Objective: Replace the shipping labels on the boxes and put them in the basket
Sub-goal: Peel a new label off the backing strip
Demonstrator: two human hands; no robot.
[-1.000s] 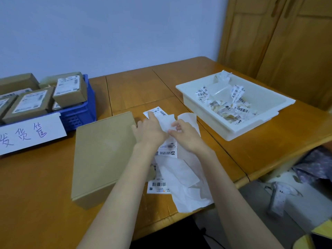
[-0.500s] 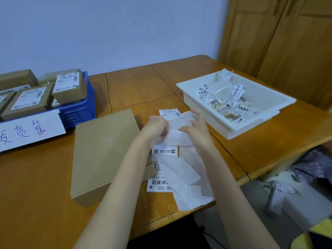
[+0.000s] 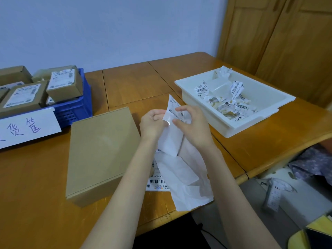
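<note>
A flat brown cardboard box [image 3: 102,151] with a bare top lies on the wooden table in front of me. Just right of it, my left hand [image 3: 152,124] and my right hand [image 3: 193,125] are raised above the table and pinch a white shipping label [image 3: 173,108] between them, its backing paper [image 3: 170,141] hanging below. More label sheets and backing strips [image 3: 186,180] lie under my hands near the table's front edge. The blue basket [image 3: 84,103] at the left holds several labelled boxes [image 3: 63,85].
A white tray [image 3: 269,97] with crumpled old labels [image 3: 228,103] stands at the right. A white paper sign [image 3: 27,128] with handwriting leans on the basket's front. Wooden cabinet doors stand behind at right. Bags and paper lie on the floor right of the table.
Both hands have lifted the label off the pile and raised it. The label's top end now stands upright between the fingers, with the backing drooping beneath.
</note>
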